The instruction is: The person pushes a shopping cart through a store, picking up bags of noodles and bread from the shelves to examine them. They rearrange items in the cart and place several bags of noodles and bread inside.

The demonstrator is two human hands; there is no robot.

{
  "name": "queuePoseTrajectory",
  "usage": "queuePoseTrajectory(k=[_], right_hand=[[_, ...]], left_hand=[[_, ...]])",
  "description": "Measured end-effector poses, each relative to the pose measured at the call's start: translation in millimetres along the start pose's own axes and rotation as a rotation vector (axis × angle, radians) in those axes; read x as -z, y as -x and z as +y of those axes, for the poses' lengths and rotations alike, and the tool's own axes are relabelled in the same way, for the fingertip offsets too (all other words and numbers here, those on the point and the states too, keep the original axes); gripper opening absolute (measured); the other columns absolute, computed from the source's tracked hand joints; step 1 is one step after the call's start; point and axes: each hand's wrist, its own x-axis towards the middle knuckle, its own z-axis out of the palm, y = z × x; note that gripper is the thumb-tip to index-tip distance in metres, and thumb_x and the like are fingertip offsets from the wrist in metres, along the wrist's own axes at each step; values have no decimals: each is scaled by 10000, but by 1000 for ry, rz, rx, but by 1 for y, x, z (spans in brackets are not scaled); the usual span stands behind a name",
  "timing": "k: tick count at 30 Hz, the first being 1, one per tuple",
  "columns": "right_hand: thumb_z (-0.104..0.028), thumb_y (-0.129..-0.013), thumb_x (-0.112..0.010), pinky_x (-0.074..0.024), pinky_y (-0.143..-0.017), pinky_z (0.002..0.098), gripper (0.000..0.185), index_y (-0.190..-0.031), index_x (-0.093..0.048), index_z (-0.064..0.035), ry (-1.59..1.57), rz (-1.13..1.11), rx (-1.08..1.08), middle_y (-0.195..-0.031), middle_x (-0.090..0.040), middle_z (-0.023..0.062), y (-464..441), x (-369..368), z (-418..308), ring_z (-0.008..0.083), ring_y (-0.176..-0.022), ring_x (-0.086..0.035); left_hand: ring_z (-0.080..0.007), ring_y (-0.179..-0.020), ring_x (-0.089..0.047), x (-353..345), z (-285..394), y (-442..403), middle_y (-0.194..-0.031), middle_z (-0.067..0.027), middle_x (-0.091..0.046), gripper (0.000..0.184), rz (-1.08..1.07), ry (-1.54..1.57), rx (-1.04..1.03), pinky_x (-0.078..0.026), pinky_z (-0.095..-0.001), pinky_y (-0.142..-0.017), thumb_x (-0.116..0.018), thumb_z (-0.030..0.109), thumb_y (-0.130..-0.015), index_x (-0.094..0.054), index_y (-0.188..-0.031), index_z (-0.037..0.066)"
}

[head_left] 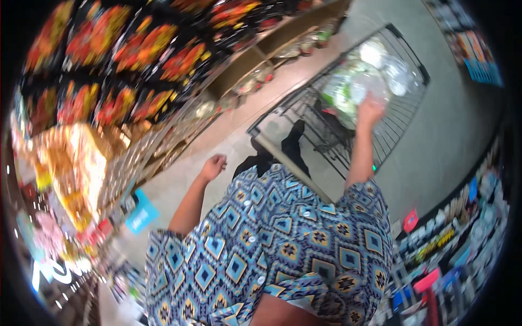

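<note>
Over the metal shopping cart point(399, 122) reaches my right hand point(371, 110), its fingers around the edge of a clear plastic item point(368, 87). Under and beside it in the cart lie bagged green vegetables point(340, 95) and more clear plastic packages point(399, 73). The image is blurred there, so the exact shape of the held item is unclear. My left hand point(215, 167) hangs above the floor, left of the cart handle point(291, 165), with its fingers curled and nothing visible in them.
Black, red and yellow packages point(138, 51) fill the shelves at the upper left. A wooden ledge point(236, 70) borders them, with wrapped goods below. More shelves of goods point(446, 239) stand at the lower right. A blue sign point(141, 212) sticks out at the left.
</note>
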Motion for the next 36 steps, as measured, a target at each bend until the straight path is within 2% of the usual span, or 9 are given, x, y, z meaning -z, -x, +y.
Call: queuePoseTrajectory(k=[5, 7, 14, 19, 20, 22, 27, 34, 36], right_hand=[[-122, -870, -568, -485, -790, 419, 221, -1033, -661, -5, -100, 134, 208, -1004, -663, 192, -51, 89, -69, 343, -902, -627], [-70, -883, -555, -490, -818, 358, 206, -1034, -650, 31, -366, 2, -21, -1046, -666, 168, -51, 120, -131, 264, -932, -642], [-27, -896, -518, -463, -893, 380, 166, -982, -626, 65, -927, 115, 263, -1042, -642, 216, -84, 183, -205, 278, -965, -620], [-182, -982, -415, -428, -982, 440, 315, -1097, -574, 64, -1506, -286, -8, -1177, -582, 220, -109, 196, -234, 293, -1087, -569], [-182, -982, -415, -428, -982, 440, 315, -1097, -574, 64, -1503, -296, 17, -1177, -582, 220, -113, 191, -239, 293, -1087, -569], [-252, -997, -398, -431, -976, 440, 357, -1091, -557, 54, -1771, -542, -361, -1165, -591, 204, -111, 169, -250, 279, -1079, -577], [-260, -997, -399, -444, -958, 434, 351, -1122, -533, 40, -2057, -879, -480, -1128, -604, 189, -113, 147, -264, 281, -1038, -591], [-291, -1000, -373, -408, -996, 476, 416, -1191, -539, 39, -1971, -1107, -394, -1277, -530, 194, -68, 145, -289, 311, -1153, -528], [-202, -991, -412, -415, -986, 445, 307, -1040, -602, 34, -1544, -645, -55, -1154, -592, 172, -32, 146, -303, 278, -1120, -548]], left_hand=[[-155, -779, -616, 8, 36, -15, -905, -75, -641, 363, 44, 40, -100, -501, -297, -690, -482, 329, -962, -563, -1103, 4], [-153, -792, -615, 26, 44, -33, -924, -64, -640, 363, 69, 172, -187, -500, -292, -713, -499, 335, -959, -566, -1110, 12], [-204, -1043, -587, 10, 205, -28, -1157, -124, -598, 353, -73, 655, -502, -472, -336, -899, -410, 260, -998, -512, -1219, 5], [-283, -1265, -427, -36, 282, 1, -1383, -155, -435, 665, -615, 1190, -639, -349, -426, -1055, -298, 535, -967, -309, -1409, 38], [-280, -1265, -432, -36, 297, 34, -1402, -126, -427, 673, -637, 1247, -674, -343, -429, -1063, -272, 551, -963, -325, -1409, 50], [-277, -1246, -457, -30, 288, 54, -1393, -118, -443, 663, -566, 1227, -682, -358, -424, -1054, -280, 551, -962, -357, -1394, 54], [-269, -1210, -495, -11, 290, 85, -1364, -118, -476, 664, -599, 1398, -720, -383, -415, -1035, -292, 561, -956, -398, -1372, 54], [-269, -1140, -553, -9, 236, 42, -1282, -137, -546, 618, -468, 1440, -681, -437, -408, -980, -310, 513, -957, -467, -1312, 31], [-267, -1160, -540, -10, 214, 25, -1302, -135, -532, 626, -426, 1410, -657, -425, -409, -995, -307, 519, -957, -457, -1325, 36]])
